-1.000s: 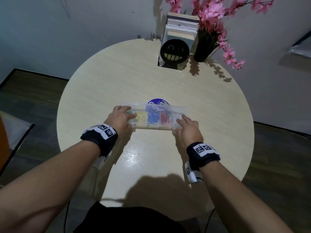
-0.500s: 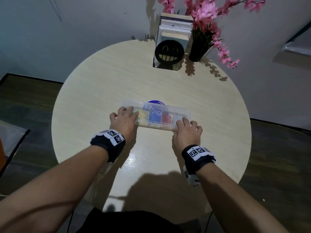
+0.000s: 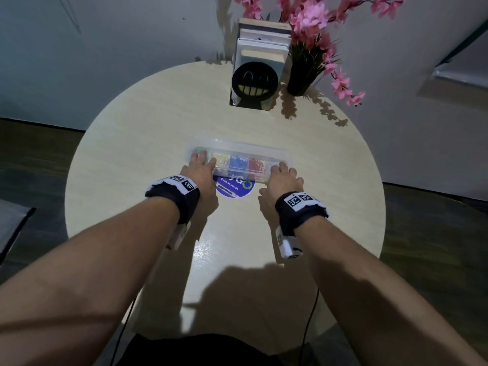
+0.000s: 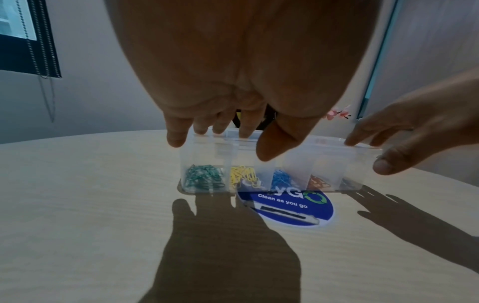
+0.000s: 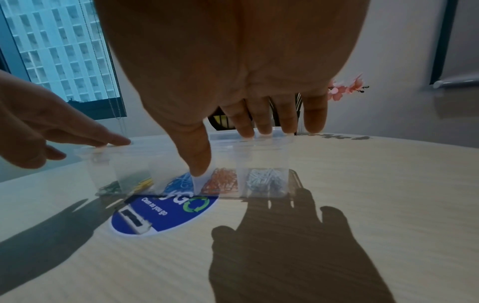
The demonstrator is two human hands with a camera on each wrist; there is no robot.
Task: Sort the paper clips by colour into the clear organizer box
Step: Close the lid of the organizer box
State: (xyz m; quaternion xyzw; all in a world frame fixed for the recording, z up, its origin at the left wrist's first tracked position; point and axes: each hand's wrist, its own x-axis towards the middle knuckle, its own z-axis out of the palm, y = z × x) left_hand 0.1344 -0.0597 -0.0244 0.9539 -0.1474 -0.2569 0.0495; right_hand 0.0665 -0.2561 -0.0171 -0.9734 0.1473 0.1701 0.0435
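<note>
The clear organizer box [image 3: 245, 151] lies with its lid closed at the middle of the round table [image 3: 132, 167]. Its compartments hold green [image 4: 202, 178], yellow [image 4: 243, 174], blue [image 4: 281, 178], red [image 4: 317, 182] and white paper clips [image 5: 267, 180], one colour each. My left hand [image 3: 199, 167] rests straight fingers on the lid's left end, with its thumb [image 4: 269, 147] against the near wall. On the right end my right hand [image 3: 284, 178] lies the same way, fingers [image 5: 287, 121] flat on the lid and thumb [image 5: 197, 155] down the front.
A round blue "Clean as you go" sticker [image 3: 235, 187] lies on the table, partly under the box's near edge. At the back stand books behind a black smiley bookend [image 3: 254, 80] and a dark vase of pink flowers [image 3: 301, 77]. Floor surrounds the table.
Both hands have slid the box away from me across the sticker. The sticker showed behind the box before and now shows in front of it.
</note>
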